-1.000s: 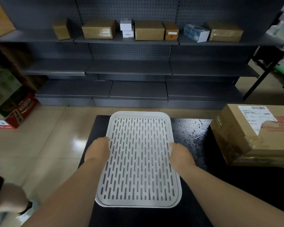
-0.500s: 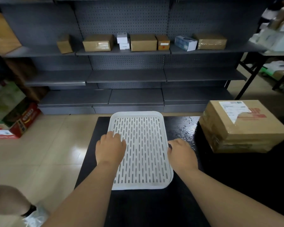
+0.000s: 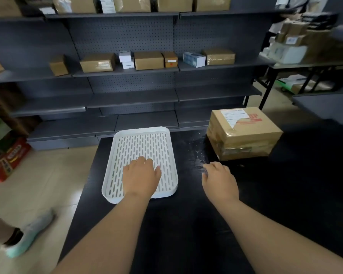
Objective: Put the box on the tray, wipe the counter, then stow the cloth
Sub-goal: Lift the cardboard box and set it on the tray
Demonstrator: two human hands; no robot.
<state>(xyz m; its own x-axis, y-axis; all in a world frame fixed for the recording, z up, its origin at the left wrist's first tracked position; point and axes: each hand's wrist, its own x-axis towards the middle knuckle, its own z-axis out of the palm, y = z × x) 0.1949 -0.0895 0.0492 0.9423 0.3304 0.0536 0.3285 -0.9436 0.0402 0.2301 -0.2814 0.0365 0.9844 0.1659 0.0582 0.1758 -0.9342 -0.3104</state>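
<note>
Tray: your white slotted tray (image 3: 141,143) lies flat on the black counter (image 3: 186,224), toward the counter's left edge, with its long side running away from you. Nothing lies on it but your left hand.
Left hand: your left hand (image 3: 141,177) rests palm down on the tray's near half, fingers loosely spread and flat, gripping nothing. The wrist crosses the tray's near rim.
Right hand: your right hand (image 3: 219,181) is to the right of the tray, clear of its rim, above the bare counter. Its fingers are slightly curled and apart, closed on nothing; you cannot tell from this view whether the fingertips touch the counter.
Box: the taped cardboard box (image 3: 244,133) sits on the counter to the right of the tray and a little farther from you, well apart from the tray's right rim. A white shipping label, partly peeled, and red print show on its top face. Your right hand is near its front left corner, not touching it.
Wet patch: a scatter of shiny droplets (image 3: 196,151) lies on the counter between the tray and the box.
Shelves: grey shelving (image 3: 127,97) stands beyond the tray's far end, with small cartons in a row on one shelf.
Floor: left of the tray, past the counter edge, a foot in a pale shoe (image 3: 28,234) stands on the tiles.
</note>
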